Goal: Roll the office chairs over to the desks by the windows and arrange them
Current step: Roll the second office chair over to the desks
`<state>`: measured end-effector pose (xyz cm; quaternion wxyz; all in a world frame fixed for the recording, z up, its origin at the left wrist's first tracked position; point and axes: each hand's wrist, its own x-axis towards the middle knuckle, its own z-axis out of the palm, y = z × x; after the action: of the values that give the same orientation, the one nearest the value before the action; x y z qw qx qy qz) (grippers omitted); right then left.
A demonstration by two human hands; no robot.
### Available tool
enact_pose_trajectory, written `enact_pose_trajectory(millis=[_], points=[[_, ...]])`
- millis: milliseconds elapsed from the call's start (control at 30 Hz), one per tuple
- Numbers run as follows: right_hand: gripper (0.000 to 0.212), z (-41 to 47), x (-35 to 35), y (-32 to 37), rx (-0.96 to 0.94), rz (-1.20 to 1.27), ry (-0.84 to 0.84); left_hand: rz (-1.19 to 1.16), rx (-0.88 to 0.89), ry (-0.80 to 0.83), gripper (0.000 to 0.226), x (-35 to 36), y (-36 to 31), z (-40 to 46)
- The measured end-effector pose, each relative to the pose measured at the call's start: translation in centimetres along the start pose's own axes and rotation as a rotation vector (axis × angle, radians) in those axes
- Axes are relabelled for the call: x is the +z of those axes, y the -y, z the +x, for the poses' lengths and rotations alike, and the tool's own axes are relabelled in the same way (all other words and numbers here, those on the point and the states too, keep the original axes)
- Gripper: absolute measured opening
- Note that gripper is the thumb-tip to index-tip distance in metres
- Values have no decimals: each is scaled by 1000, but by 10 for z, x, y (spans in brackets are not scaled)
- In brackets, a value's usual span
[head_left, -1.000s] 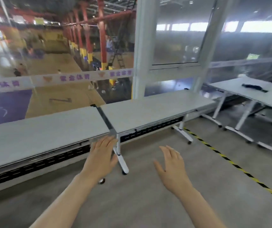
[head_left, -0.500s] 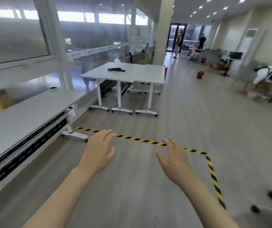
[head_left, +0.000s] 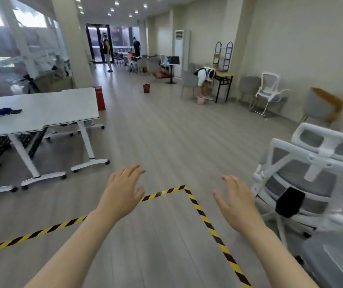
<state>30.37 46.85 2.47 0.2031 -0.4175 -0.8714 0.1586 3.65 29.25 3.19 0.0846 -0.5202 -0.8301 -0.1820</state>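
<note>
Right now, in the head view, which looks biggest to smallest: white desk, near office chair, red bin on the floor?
1. white desk and office chair: alike, nearness inflates the chair.
2. red bin: smallest, though far off.

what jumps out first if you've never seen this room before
Two bare hands, the left hand and the right hand, reach forward open and empty in the foreground. Under them, yellow-and-black floor tape turns a sharp corner on the grey floor. Close on the right stands a white-framed office chair with grey mesh, and on the left a group of white desks sits beside the windows.
</note>
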Motion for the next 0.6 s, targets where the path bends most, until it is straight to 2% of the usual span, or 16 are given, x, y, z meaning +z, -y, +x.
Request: enact_pose_trajectory(millis=[133,267,600], points=[[56,48,-21,-67,125,-39,-93,-72,112,24,61,49,-46,90],[55,98,-40,-134,200,-37,-173,-134,199,37,49,98,-99,171],[50,200,-92,-277,356,-9,-248,-295,349,63,41,187,-238,359]])
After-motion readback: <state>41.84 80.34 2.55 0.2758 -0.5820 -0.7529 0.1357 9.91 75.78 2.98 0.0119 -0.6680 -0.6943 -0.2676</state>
